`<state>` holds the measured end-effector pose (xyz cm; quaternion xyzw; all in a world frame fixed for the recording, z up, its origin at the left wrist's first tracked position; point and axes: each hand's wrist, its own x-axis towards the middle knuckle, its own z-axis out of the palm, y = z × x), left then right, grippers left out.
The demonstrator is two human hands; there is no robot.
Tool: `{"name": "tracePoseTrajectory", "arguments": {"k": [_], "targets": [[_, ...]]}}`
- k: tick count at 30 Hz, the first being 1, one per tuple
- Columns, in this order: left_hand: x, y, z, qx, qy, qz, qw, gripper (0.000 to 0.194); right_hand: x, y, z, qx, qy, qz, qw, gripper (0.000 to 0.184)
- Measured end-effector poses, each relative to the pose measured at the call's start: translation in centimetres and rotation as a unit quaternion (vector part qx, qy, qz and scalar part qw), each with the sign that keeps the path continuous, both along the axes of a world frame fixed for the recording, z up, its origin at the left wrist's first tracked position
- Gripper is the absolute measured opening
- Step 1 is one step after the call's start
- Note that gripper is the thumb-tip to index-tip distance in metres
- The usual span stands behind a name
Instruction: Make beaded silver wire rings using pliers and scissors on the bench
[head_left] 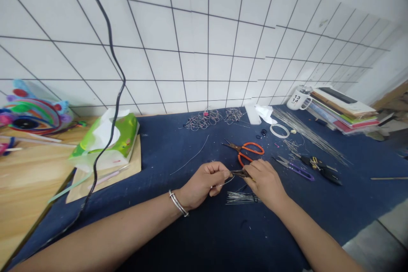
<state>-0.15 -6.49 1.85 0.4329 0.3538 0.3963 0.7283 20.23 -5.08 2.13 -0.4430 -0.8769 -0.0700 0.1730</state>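
Note:
Pinched between the fingers of my left hand (210, 180) is a thin bent wire (227, 182). My right hand (264, 182) is closed round a pair of pliers (239, 173), whose jaws meet the wire by my left fingertips. The handles are mostly hidden in my palm. Just below lies a bundle of short straight wires (240, 197). Orange-handled scissors (244, 148) rest beyond my right hand, and a single loose wire (191, 157) lies beyond my left hand.
Tangled wire loops (204, 120) lie near the tiled wall. Right of my hands are purple snips (296, 168), black-handled pliers (320, 168), a tape roll (279, 131) and long wires (309, 134). A black cable (111, 38) hangs at left before a tissue pack (127, 136).

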Motion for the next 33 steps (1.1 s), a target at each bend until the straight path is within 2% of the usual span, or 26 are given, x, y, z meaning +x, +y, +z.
{"name": "tracePoseTrajectory", "arguments": {"k": [11,18,24,28,33], "targets": [[0.12,-0.07,0.16,-0.013,-0.009,-0.001,1.000,0.020,0.04,-0.07,0.35,0.030,-0.017,0.006,0.999,0.012],[0.11,0.09,0.19,-0.029,-0.053,0.009,0.998,0.017,0.00,-0.10,0.43,0.016,-0.014,-0.013,1.000,0.014],[0.31,-0.14,0.24,-0.047,-0.092,0.002,0.995,0.012,-0.02,-0.39,0.57,0.042,-0.026,-0.035,0.998,0.017],[0.52,-0.36,0.15,-0.056,-0.101,0.003,0.993,0.013,-0.13,-0.60,0.63,0.050,-0.029,-0.057,0.997,0.021],[0.72,-0.48,0.18,-0.056,-0.103,0.007,0.993,0.013,-0.28,-0.73,0.59,0.049,-0.037,-0.052,0.997,0.022]]}}
